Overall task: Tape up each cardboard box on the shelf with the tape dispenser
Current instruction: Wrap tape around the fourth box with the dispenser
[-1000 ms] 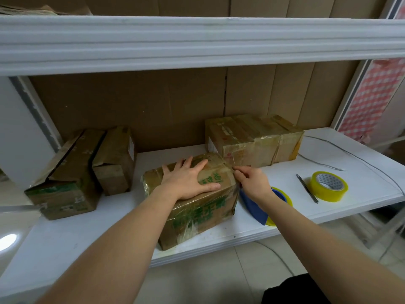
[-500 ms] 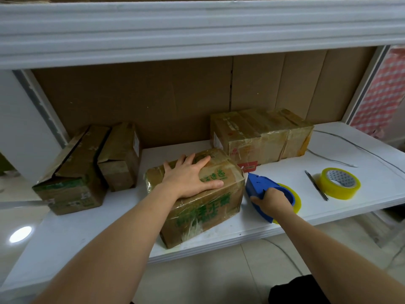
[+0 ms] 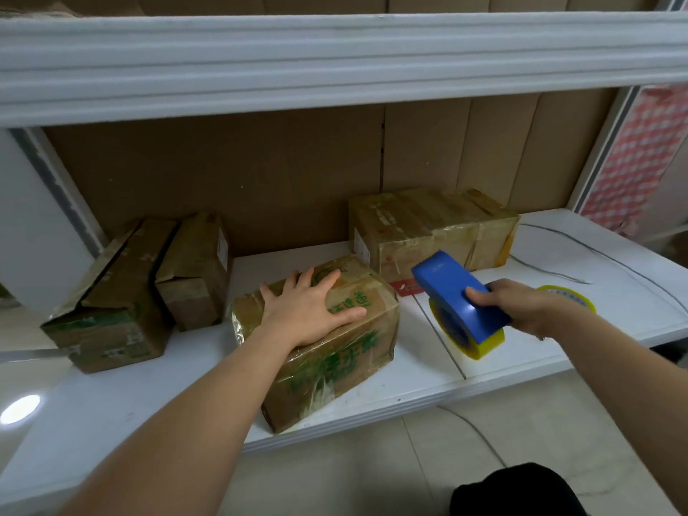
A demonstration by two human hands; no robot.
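Observation:
A tape-wrapped cardboard box with green print [image 3: 335, 351] sits at the front of the white shelf [image 3: 111, 396]. My left hand [image 3: 309, 310] lies flat on its top, fingers spread. My right hand [image 3: 521, 305] grips a blue tape dispenser [image 3: 458, 296] with a yellow tape roll, lifted above the shelf to the right of that box. A larger taped box [image 3: 435, 225] stands at the back right. Two boxes lean at the left: a big one [image 3: 111, 303] with open flaps and a smaller one [image 3: 197, 266].
A spare yellow tape roll [image 3: 569, 296] lies on the shelf behind my right hand, mostly hidden. A thin cable [image 3: 595, 251] runs across the shelf's right end. The upper shelf's white edge [image 3: 335, 65] hangs overhead. Brown cardboard panels back the shelf.
My right hand left the box's corner, took hold of the blue dispenser beside it and lifted it off the shelf. My left hand stayed pressed on the box.

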